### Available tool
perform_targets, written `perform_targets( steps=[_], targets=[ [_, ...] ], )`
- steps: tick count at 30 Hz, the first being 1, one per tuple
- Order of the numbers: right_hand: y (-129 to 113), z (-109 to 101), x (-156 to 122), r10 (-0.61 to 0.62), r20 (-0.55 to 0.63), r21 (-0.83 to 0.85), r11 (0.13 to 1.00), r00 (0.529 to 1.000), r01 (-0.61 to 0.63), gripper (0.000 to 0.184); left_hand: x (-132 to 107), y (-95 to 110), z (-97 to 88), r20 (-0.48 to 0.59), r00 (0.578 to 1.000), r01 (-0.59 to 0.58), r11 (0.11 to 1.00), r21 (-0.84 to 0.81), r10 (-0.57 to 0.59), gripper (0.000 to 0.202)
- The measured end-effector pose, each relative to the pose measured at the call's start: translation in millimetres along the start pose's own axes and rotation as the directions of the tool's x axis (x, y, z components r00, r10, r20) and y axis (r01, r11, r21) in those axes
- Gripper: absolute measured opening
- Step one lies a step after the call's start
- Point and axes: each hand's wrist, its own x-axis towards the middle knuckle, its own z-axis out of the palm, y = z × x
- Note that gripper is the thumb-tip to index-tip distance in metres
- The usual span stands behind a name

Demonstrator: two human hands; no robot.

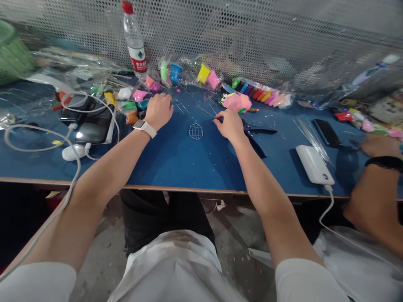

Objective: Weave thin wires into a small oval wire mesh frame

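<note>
On the blue table in front of me lies a small leaf-shaped wire grid [195,131]. My left hand [160,110] rests to its left, palm down, beside lumps of modelling clay; its fingers hang loosely apart, their tips partly hidden, and no held thing shows. To the right of the grid, my right hand [231,126] has thumb and forefinger pinched together at the end of a thin wire [206,111]. Black-handled pliers [260,131] lie partly beneath that wrist. Just beyond it sits a pink clay figure [236,102] with an eye. Loose wires [181,108] lie between the hands.
A water bottle [135,42] stands before the perforated metal screen [252,37]. Colourful clay packs [261,93] line the back. Cables, a black device [94,126] and a mouse [73,152] lie left. Rightward are a power bank [315,164], phone [327,132] and co-worker's arm [378,184].
</note>
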Motion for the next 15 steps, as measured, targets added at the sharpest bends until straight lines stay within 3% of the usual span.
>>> perform_targets(
  steps=[9, 15],
  targets=[
    [-23.1, 6.0, -6.8, -0.036, 0.026, -0.225, 0.973, 0.999, 0.041, 0.024, -7.1, 24.8, 1.2, 0.091, 0.994, -0.057, 0.998, -0.029, 0.059, 0.023],
    [-37.0, -18.9, -9.0, -0.21, 0.101, -0.127, 0.967, 0.972, 0.222, 0.028, -13.2, 53.2, -10.0, 0.114, 0.969, -0.21, 0.973, -0.096, 0.22, 0.032]
  ],
)
